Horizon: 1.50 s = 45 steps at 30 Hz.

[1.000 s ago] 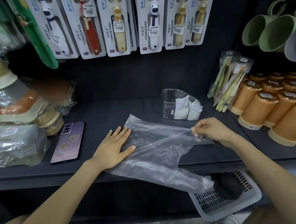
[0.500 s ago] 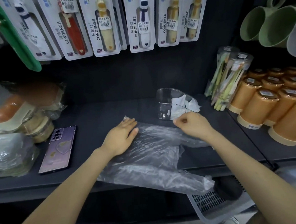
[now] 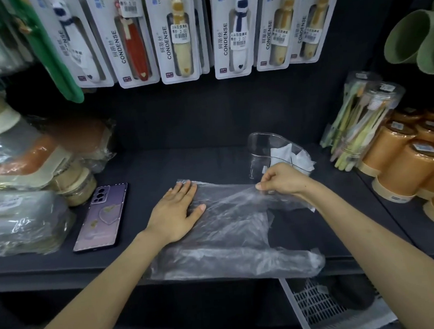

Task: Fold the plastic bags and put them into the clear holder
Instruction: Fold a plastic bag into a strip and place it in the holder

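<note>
A white basket point(image 3: 321, 308) is seen nearest, below the shelf point(image 3: 160, 167). The plastic bag point(image 3: 235, 229) is spread on the front part of the shelf, and its near end reaches the front lip. The bag's left side is pressed flat by the left hand point(image 3: 175, 212), whose grip is apart, with the fingers straight and laid on the film. A phone point(image 3: 102, 217) is seen well to the left of it.

A little farther back, the bag's far edge is pinched by the right hand point(image 3: 283, 180). Its grip is clamped on the film between thumb and forefinger, and the edge is raised slightly off the shelf.

A fold along the bag's length is judged to be in hand. For a neat result, the flat hand should be held firm as an anchor. The pinched edge should be drawn taut and laid over so that the edges line up, and trapped air should be smoothed out towards the open end.

Just behind the right hand the clear holder point(image 3: 263, 148) is placed, with white folded bags point(image 3: 294, 157) already inside.
</note>
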Tool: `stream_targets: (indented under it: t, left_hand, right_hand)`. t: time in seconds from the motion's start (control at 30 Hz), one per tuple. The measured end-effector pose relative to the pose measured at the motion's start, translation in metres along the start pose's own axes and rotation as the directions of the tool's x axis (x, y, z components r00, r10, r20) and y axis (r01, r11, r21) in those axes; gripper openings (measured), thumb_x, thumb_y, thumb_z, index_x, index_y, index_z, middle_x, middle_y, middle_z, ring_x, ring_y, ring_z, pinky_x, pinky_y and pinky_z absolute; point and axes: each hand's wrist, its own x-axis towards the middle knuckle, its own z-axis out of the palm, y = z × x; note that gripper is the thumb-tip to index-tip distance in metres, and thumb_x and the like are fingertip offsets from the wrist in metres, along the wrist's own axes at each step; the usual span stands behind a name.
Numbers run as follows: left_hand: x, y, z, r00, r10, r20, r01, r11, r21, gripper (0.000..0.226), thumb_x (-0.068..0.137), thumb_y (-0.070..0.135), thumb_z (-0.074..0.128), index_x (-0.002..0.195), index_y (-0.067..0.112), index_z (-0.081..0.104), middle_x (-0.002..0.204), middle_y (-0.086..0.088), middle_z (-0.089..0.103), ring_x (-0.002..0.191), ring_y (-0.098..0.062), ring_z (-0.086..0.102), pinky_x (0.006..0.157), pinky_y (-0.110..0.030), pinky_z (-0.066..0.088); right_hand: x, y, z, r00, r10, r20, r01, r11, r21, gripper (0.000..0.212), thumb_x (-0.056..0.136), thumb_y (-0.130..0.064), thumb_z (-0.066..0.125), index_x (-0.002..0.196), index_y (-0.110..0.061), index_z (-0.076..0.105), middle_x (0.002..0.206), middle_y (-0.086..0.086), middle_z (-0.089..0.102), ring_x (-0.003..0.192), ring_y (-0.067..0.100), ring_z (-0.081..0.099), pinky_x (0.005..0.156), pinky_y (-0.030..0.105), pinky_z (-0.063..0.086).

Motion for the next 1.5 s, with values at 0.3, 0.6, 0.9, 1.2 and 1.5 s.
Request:
stream_targets:
  t: [0.3,0.6,0.9,1.2,1.5]
  left_hand:
    - [0.011,0.018,-0.004,0.994,-0.083,-0.066,0.089,0.992,0.091,0.088,0.078,0.071,-0.008,0.154,0.028,0.009,0.162,-0.003,0.002,0.149,-0.022,-0.005,0.12,-0.038,-0.004]
    - [0.02,0.021,0.008,0.997,-0.078,-0.005,0.078,0.995,0.063,0.071,0.094,0.057,0.0,0.154,0.019,0.002,0.162,-0.004,-0.003,0.149,-0.018,-0.007,0.119,-0.032,-0.009]
    - [0.018,0.017,-0.006,0.993,-0.1,0.066,0.114,0.961,-0.253,0.058,0.104,0.044,0.021,0.154,0.022,0.003,0.162,-0.003,-0.004,0.148,-0.017,-0.009,0.119,-0.032,-0.007]
    - [-0.076,0.019,-0.007,0.986,0.094,-0.139,-0.105,0.992,-0.075,0.098,0.079,0.071,-0.022,0.15,0.015,0.015,0.153,0.004,0.004,0.145,-0.011,-0.003,0.115,-0.022,-0.01]
    - [-0.084,0.013,0.012,0.998,0.032,-0.045,-0.032,0.999,0.001,0.095,0.062,0.077,-0.035,0.142,0.031,-0.014,0.156,0.008,-0.012,0.146,-0.011,-0.014,0.116,-0.027,-0.014]
  right_hand:
    - [0.009,-0.017,-0.005,0.976,-0.116,-0.186,0.078,0.976,-0.203,0.027,0.093,-0.016,0.059,0.119,-0.015,0.065,0.121,0.002,0.065,0.115,0.019,0.058,0.097,0.029,0.043]
    - [-0.013,-0.038,0.103,0.977,-0.201,0.07,0.193,0.701,-0.687,0.065,0.101,-0.052,0.013,0.153,-0.013,0.012,0.161,0.006,0.008,0.149,0.02,0.002,0.119,0.043,-0.008]
    - [-0.038,0.026,0.021,0.995,0.057,-0.085,-0.098,0.768,-0.633,0.064,0.1,-0.052,0.009,0.154,-0.017,0.012,0.162,0.005,0.007,0.149,0.02,0.001,0.119,0.044,-0.007]
    - [-0.101,-0.045,0.126,0.933,-0.358,-0.024,0.254,0.705,-0.662,0.067,0.094,-0.044,0.014,0.137,-0.008,0.051,0.142,0.012,0.05,0.137,0.027,0.04,0.115,0.045,0.006]
    - [-0.121,0.046,0.082,0.955,-0.261,-0.139,0.089,0.703,-0.706,0.077,0.087,-0.058,-0.025,0.149,-0.019,0.001,0.158,0.013,0.018,0.147,0.032,0.011,0.115,0.048,-0.01]
